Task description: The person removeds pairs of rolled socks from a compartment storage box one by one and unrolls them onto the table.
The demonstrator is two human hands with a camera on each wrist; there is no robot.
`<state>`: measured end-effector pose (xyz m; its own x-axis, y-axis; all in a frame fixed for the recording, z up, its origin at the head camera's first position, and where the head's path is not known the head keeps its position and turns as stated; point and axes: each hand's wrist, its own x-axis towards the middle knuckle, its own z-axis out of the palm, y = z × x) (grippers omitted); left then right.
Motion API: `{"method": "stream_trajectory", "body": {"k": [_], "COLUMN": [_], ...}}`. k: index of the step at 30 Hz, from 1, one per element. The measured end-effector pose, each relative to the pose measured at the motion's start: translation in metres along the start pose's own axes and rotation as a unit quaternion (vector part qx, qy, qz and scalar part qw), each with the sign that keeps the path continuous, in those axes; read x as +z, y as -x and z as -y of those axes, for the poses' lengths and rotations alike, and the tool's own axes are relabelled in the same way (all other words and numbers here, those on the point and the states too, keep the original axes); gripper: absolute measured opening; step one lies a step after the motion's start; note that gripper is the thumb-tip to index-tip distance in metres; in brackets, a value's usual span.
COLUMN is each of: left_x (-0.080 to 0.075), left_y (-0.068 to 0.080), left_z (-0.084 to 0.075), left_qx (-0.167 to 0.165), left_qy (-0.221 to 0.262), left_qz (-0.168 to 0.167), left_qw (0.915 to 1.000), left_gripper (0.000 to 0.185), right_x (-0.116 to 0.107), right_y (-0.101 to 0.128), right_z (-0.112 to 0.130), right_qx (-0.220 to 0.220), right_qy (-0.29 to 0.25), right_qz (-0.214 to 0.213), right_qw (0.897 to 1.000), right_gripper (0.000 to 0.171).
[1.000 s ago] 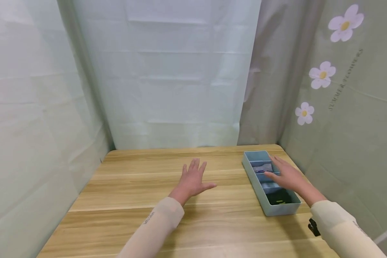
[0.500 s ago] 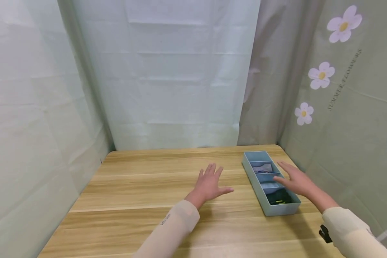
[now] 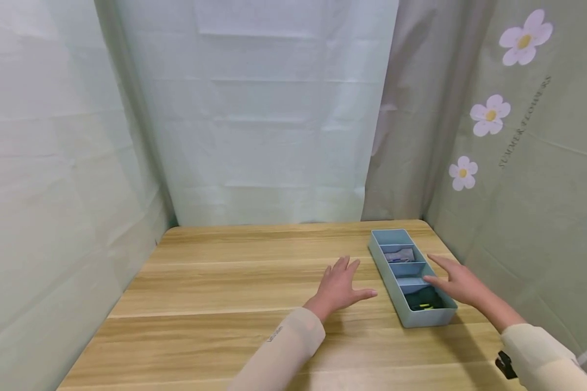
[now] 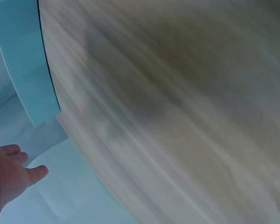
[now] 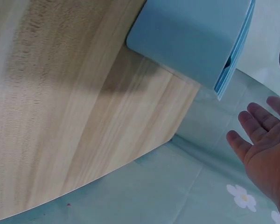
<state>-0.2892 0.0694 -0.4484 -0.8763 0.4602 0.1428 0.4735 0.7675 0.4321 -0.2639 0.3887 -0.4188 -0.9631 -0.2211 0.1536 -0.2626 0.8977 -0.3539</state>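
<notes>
Both hands have slid rightward along the bench (image 3: 215,282) (fingers apart, holding nothing). Left hand (image 3: 339,286) nears the blue organizer tray (image 3: 388,271); right hand (image 3: 457,282) flanks it.

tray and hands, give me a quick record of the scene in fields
tray: light blue tray, four compartments, at the table's right far corner
contents: grey item in second compartment from the far end, dark item in nearest one
left hand: left hand open, fingers spread, above the table left of the tray
right hand: right hand open, at the tray's right rim, holding nothing
backdrop: pale curtain, flower print on the right
</notes>
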Motion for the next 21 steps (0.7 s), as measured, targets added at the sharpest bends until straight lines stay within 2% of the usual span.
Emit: {"method": "stream_trajectory", "body": {"k": [10, 15, 21], "left_x": [0.019, 0.028, 0.041], "left_y": [-0.006, -0.010, -0.011], "left_z": [-0.016, -0.026, -0.038], "left_qx": [0.010, 0.019, 0.014], "left_qy": [0.056, 0.081, 0.107], "left_qz": [-0.001, -0.005, 0.008], "left_qw": [0.9984, 0.9966, 0.9941], "left_gripper": [0.091, 0.090, 0.090], "right_x": [-0.001, -0.004, -0.002], "right_y": [0.013, 0.019, 0.022], "right_z": [-0.002, 0.000, -0.003], "right_qx": [-0.055, -0.031, -0.024], "right_qy": [-0.016, -0.044, -0.081], "right_qz": [-0.027, 0.006, 0.036], "right_qw": [0.998, 0.999, 0.996], "right_gripper": [0.063, 0.061, 0.056]}}
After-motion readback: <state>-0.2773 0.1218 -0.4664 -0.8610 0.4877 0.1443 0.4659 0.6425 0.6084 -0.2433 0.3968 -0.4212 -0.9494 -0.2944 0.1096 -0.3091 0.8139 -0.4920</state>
